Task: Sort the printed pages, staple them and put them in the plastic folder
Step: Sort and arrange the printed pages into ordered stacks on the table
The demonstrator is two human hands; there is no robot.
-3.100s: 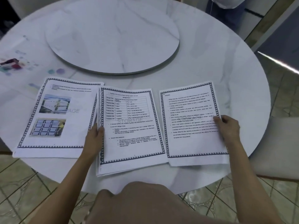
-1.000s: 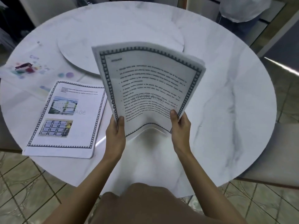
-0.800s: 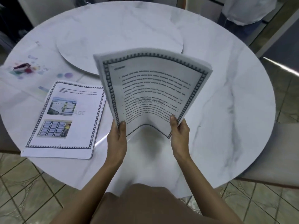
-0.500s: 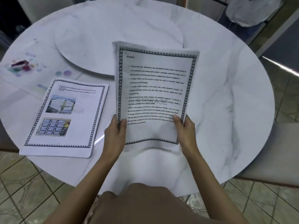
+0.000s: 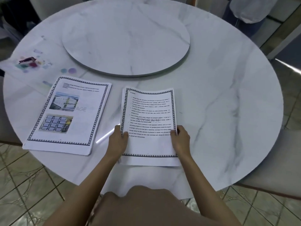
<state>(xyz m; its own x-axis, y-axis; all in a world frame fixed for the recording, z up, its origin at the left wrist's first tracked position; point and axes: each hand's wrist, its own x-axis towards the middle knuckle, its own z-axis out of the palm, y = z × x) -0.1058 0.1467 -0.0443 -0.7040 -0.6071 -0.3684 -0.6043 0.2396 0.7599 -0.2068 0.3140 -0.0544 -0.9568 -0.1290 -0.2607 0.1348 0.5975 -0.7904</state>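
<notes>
A stack of text pages (image 5: 149, 115) with a patterned border lies nearly flat near the front edge of the round marble table (image 5: 228, 98). My left hand (image 5: 117, 141) grips its left edge, thumb on top. My right hand (image 5: 180, 141) grips its right edge the same way. A second stack of pages (image 5: 68, 115), topped by a sheet with two pictures, lies to the left, apart from both hands. A clear plastic folder (image 5: 32, 74) with coloured dots lies at the far left, and a small dark stapler (image 5: 26, 60) rests on it.
A raised round turntable (image 5: 125, 36) fills the table's middle. A person in a white top (image 5: 249, 8) stands beyond the far right edge. A chair seat (image 5: 276, 160) sits at the right, tiled floor below.
The combined text pages, held upright and bowed a second ago, have come down onto the table in front of me. Both hands keep their hold on the side edges.
</notes>
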